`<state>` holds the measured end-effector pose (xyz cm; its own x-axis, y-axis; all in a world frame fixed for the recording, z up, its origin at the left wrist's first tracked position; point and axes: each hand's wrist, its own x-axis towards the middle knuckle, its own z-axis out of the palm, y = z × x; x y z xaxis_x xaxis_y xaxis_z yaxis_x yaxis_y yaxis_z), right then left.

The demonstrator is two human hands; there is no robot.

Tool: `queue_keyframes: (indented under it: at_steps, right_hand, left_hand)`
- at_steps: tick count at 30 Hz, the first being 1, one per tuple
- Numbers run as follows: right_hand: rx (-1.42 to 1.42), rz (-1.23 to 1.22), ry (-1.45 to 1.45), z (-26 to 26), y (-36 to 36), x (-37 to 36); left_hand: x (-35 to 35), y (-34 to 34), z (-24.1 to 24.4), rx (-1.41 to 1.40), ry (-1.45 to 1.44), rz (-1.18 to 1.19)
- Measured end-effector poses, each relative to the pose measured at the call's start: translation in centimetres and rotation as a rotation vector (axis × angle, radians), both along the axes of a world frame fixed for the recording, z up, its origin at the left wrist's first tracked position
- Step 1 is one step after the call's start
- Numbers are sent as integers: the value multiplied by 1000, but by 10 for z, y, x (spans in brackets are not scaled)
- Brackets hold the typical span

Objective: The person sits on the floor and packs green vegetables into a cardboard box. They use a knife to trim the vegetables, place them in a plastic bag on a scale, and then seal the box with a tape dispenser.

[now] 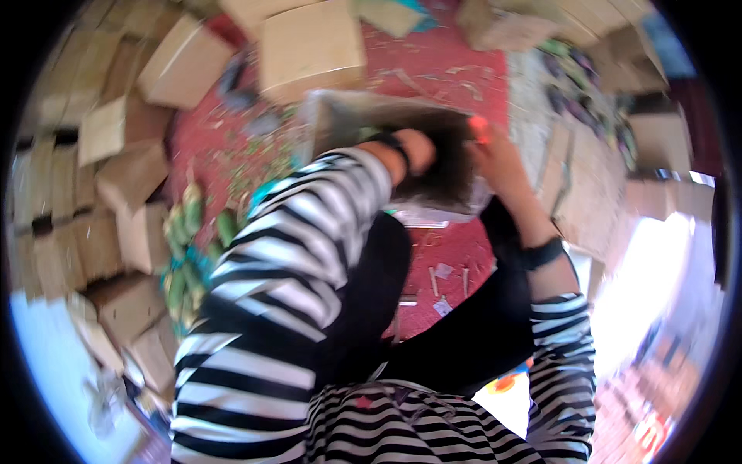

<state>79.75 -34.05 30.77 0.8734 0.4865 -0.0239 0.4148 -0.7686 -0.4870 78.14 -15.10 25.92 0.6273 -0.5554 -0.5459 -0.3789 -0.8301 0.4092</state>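
A cardboard box (333, 119) with its top uncovered stands in front of my knees, lined with clear plastic film at its edges. My left hand (422, 152) reaches down into it; the fingers are hidden in the dark interior, so what they hold does not show. A little pale green shows inside by that wrist. At the box's right rim, my right hand (493, 153) grips the edge, blurred by motion. A bright orange-red spot lies over its fingertips; I cannot tell what it is.
Green vegetables with pale ends (185, 223), perhaps corn ears, lie at left. Cardboard boxes (64, 203) are stacked beyond them. A closed carton (313, 49) stands ahead on the red floor covering (429, 64), amid plant scraps. Long purple and green vegetables (579, 98) lie at right.
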Motion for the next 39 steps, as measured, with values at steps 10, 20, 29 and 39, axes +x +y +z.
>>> queue_keyframes:
  at_steps: [10,20,29,39]
  right_hand:
    - [190,-141,118,103,45,-38]
    - [66,386,-85,151,158,-160]
    - [-60,697,-355,136,230,-231]
    - [452,312,-46,115,230,-245]
  left_hand:
    - [-112,63,137,-594,-350,460]
    - [-431,150,-26,-373,-140,1452]
    - [-599,202,-102,75,103,1993]
    - [-736,338,-122,828,13,2354]
